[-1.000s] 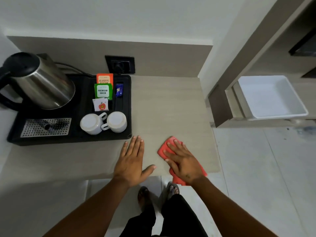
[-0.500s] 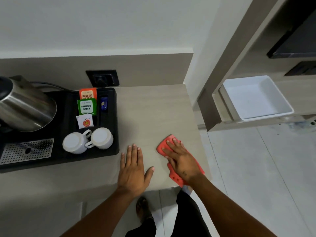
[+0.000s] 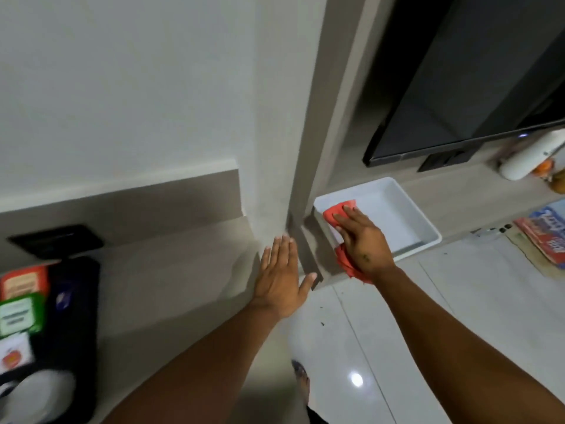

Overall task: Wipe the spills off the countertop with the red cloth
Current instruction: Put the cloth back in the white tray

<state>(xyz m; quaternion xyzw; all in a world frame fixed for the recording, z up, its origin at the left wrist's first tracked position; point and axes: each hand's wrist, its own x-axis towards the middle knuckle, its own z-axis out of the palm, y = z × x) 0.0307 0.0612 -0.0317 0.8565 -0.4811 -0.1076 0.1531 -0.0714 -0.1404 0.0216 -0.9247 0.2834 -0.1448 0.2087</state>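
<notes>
The red cloth [image 3: 336,214] is under my right hand [image 3: 362,240], showing past the fingertips and again by the wrist. That hand is off the countertop, over the left corner of a white tray [image 3: 428,235] on the lower shelf. Whether the cloth touches the tray I cannot tell. My left hand [image 3: 281,276] lies flat, palm down, at the right end of the beige countertop [image 3: 183,270], thumb spread, holding nothing. I make out no spill on the blurred countertop.
A black tray [image 3: 76,301] with tea sachets [image 3: 21,313] and a white cup [image 3: 39,390] fills the countertop's left side. A wall socket [image 3: 58,240] sits behind it. A vertical panel [image 3: 305,255] divides the counter from the shelf. A television [image 3: 474,87] hangs above the shelf; a white bottle [image 3: 529,157] and printed packet [image 3: 547,231] lie right.
My right hand has carried the red cloth off the countertop's front right part, rightwards to the white tray. My view has swung right. My left hand now sits nearer the counter's right edge.
</notes>
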